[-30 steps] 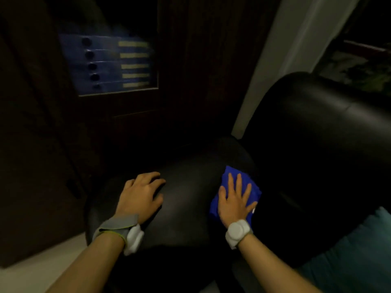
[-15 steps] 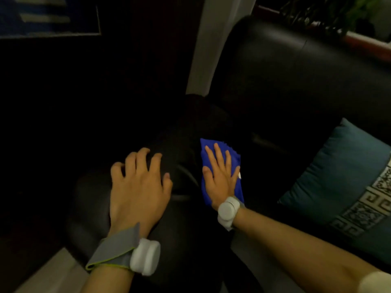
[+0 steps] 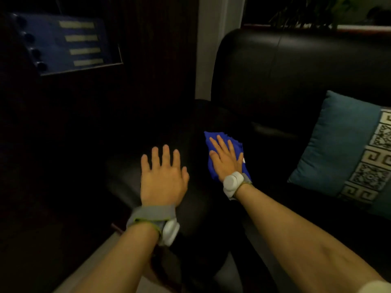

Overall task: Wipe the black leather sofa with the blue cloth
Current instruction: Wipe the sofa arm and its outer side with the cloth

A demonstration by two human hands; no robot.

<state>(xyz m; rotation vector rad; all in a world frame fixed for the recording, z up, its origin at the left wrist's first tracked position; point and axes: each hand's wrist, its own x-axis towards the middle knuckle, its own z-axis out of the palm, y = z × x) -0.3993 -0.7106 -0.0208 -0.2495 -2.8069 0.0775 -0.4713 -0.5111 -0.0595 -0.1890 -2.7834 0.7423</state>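
Note:
The black leather sofa (image 3: 296, 66) fills the right and centre of the head view, its rounded armrest running under both hands. The blue cloth (image 3: 213, 142) lies on the inner side of that armrest. My right hand (image 3: 225, 160) presses flat on the cloth with straight fingers, covering its middle. My left hand (image 3: 163, 178) rests flat on the armrest's top, fingers spread, a hand's width left of the cloth. Both wrists carry white bands.
A teal cushion (image 3: 338, 149) with a patterned stripe leans on the seat at right. A dark wall with a blue panel (image 3: 63, 43) stands at left, and a white strip (image 3: 218, 45) rises behind the armrest. Pale floor (image 3: 101, 256) shows at the bottom left.
The view has swung between frames. My right hand stays flat on the cloth on the armrest's inner side. My left hand's fingers have straightened and lie flatter on the armrest.

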